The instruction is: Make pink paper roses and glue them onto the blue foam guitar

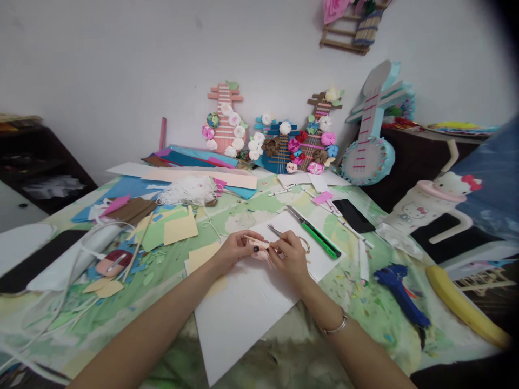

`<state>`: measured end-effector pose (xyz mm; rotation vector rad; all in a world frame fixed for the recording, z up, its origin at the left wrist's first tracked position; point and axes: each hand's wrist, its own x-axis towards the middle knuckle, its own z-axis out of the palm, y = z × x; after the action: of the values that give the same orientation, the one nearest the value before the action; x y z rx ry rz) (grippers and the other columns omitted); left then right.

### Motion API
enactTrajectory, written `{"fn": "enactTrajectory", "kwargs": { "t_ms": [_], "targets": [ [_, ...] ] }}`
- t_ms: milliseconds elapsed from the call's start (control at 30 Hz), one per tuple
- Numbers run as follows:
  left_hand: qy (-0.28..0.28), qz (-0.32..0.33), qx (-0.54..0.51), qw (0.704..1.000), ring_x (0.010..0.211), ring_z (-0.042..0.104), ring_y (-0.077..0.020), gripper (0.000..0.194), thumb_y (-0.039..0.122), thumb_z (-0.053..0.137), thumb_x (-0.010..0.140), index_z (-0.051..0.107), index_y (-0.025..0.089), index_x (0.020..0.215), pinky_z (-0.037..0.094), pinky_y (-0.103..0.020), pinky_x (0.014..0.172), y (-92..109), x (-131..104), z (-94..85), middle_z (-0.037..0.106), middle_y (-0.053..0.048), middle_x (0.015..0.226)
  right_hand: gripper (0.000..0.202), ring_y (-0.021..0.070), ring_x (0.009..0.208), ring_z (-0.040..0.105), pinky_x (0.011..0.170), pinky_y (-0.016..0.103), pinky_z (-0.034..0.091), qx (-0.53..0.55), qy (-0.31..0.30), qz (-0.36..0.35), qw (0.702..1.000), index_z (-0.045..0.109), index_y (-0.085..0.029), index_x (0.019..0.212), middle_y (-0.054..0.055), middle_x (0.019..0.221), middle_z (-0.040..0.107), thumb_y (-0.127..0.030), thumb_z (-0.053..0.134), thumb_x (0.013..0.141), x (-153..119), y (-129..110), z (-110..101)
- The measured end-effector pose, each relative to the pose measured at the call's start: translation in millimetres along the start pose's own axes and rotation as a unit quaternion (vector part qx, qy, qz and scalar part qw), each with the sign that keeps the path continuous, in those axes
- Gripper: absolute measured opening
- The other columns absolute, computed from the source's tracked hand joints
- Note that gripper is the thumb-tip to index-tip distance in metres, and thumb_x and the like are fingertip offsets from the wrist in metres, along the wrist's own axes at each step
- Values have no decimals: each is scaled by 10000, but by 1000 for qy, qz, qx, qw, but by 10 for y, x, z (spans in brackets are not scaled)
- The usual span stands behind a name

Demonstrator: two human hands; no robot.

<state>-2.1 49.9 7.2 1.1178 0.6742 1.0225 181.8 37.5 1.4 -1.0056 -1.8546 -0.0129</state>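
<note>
Pinched between both sets of our fingertips, a thin pale strip (256, 241) lies level above the white sheet (247, 308) at the middle of the table (365, 302). Our left hand (235, 249) holds its left end, fingers curled under; our right hand (288, 254) closes on its right end, thumb and forefinger pressed together. What the strip is made of we cannot tell. A small pinkish piece (261, 253) shows just below it between the hands, partly hidden. A bangle (334, 327) circles the right wrist.

Just beyond the right hand, on the far corner of the white sheet, lie scissors (284, 233) with their handle ring beside our knuckles, and a green utility knife (318, 232) slanting toward the table's right edge. A blue glue gun (399, 294) rests near the right edge, with a yellow curved object (462, 308) farther out. A black phone (353, 215) lies beyond the knife.

To the left, cream paper scraps (180, 229), brown pieces (132, 209) and a tangle of white thread (188, 190) are spread toward the far left corner. Along the far edge, leaning on the wall, stand guitar-shaped crafts (279, 140) decked with paper flowers. A cartoon-cat bottle (430, 208) lies off the right side.
</note>
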Motion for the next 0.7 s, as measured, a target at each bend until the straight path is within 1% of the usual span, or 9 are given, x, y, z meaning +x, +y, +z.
{"fn": "enactTrajectory", "kwargs": {
  "t_ms": [67,233,333,467,600,700],
  "targets": [
    [0,-12,-3,1000,821,666,-214,367,268,764,642,654,110,955,502,-304,735,-3,1,2,701,-128,942,139,111,642,462,628,272,352,1,-3,-1,1000,622,-166,653,6,708,444,-165,565,780,-8,8,3],
    [21,-25,-5,999,871,662,-231,411,191,788,584,635,119,959,506,-324,765,3,-5,29,695,-134,997,128,112,646,460,617,270,361,-2,-9,-2,1000,635,-170,686,13,725,453,-185,571,796,-26,25,19],
    [26,-21,-6,999,871,664,-234,416,171,779,584,627,120,968,508,-330,767,3,-6,43,698,-134,989,132,111,640,456,598,266,372,3,-13,-2,1000,634,-169,689,16,729,451,-180,566,801,-30,23,28],
    [31,-12,2,999,873,663,-219,417,146,768,586,621,123,975,505,-307,763,-18,-1,47,704,-120,967,129,114,639,463,585,270,397,6,-16,-3,1000,643,-169,704,24,738,460,-183,564,804,-36,25,37],
    [42,-12,12,999,835,663,-188,403,134,763,584,625,128,962,496,-279,754,-44,13,33,711,-95,935,116,128,668,488,594,284,425,7,-16,-9,1000,668,-180,768,34,750,492,-190,561,814,-36,28,40],
    [54,-8,14,998,812,658,-174,388,130,764,572,635,131,938,489,-263,742,-47,21,15,713,-82,915,140,132,692,512,613,291,442,11,-19,-24,999,680,-190,835,49,795,535,-180,541,831,-19,26,29]
  ]
}}
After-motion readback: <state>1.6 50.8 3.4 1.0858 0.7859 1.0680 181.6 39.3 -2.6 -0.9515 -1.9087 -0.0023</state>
